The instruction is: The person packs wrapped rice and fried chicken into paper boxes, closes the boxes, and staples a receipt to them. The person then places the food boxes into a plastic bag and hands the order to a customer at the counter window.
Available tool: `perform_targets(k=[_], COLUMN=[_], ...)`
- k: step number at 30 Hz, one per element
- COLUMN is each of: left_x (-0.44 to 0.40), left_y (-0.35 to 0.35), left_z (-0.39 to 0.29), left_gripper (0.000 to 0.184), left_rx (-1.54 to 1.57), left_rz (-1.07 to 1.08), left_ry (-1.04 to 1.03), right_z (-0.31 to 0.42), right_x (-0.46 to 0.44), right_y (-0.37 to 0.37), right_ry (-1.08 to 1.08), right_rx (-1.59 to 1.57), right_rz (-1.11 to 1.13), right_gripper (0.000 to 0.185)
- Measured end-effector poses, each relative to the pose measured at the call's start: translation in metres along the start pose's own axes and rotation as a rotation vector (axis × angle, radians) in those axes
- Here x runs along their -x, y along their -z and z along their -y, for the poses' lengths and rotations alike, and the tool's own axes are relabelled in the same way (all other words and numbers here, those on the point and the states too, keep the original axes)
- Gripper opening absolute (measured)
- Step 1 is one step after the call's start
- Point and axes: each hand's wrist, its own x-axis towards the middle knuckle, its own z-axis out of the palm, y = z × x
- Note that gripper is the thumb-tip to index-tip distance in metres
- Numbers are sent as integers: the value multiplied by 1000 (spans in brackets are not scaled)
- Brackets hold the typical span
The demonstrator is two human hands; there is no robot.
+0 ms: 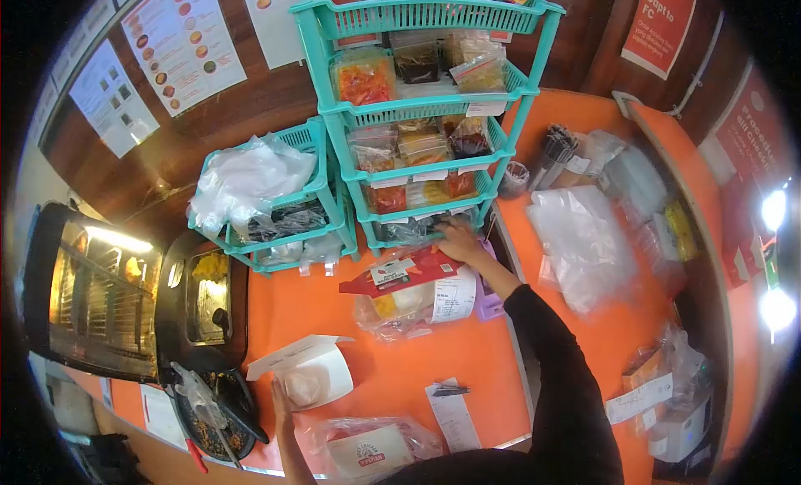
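Head view, near edge: a wrapped package (369, 453) with a red-printed white face is lying on the orange counter (492, 368); beside it a long paper slip (455, 422) is bearing a dark pen (451, 391).
Left hand: the left hand (282, 397) is touching the near-left side of an open white box (335, 375) — whether its fingers are pinching the wall, I cannot tell.
White box: it is standing on the counter with a flap raised, and a round pale item (302, 386) is sitting inside.
Black pan: to the left, tongs (198, 397) are resting across a black pan (219, 435).
Red carton: a red carton (409, 271) is lying over a clear bag (396, 306), with a printed receipt (454, 296) beside it.
Right hand: the right hand (457, 237) is reaching to the front of the rack's lowest tier, near the carton's right end — its grip is not showing clearly.
Teal rack: the rack (430, 111) is standing behind, its tiers holding bagged pouches (365, 76); to its left a basket stand (321, 180) is carrying white plastic bags (250, 180).
Wall: printed sheets (182, 47) are hanging farthest back.
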Motion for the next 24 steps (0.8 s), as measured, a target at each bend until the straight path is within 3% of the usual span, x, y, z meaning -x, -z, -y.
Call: perform_targets(k=[2, 5, 6, 8, 11, 14, 16, 18, 19, 21, 22, 24], left_x=[-2, -1, -2, 1, 11, 30, 42, 57, 64, 79, 89, 109], left_y=[1, 1, 0, 2, 4, 5, 12, 16, 14, 0, -12, -43], left_z=[-2, -4, -4, -4, -3, -14, -20, -20, -22, -30, -41, -69], left_gripper=[58, 58, 59, 59, 59, 55, 52, 39, 39, 27, 27, 25], left_rx=[13, 30, 37, 46, 56, -45, -143, -363, -362, -551, -546, -868], left_rz=[6, 15, 21, 24, 37, -8, -50, -84, -84, -178, -181, -381], left_ry=[1, -2, -4, -13, -34, 84, 201, 15, 17, -478, -481, -637], right_z=[-6, -45, -39, -15, -27, -66, -37, -27, -31, -40, -43, -24], right_x=[-12, -40, -39, -36, -41, -52, -33, -21, -15, -2, 6, 26], right_y=[1, -27, -20, -4, -17, -60, -25, -13, -16, -13, -7, 21], right_ry=[-187, -45, -46, -263, -311, -180, -185, -192, -142, -87, -47, 2], right_rx=[7, -69, -67, -63, -86, -124, -181, -233, -364, -492, -659, -825], right_rz=[203, 339, 335, 369, 362, 241, 220, 201, 130, 53, 16, -17], right_gripper=[58, 54, 54, 52, 53, 49, 47, 45, 40, 36, 35, 34])
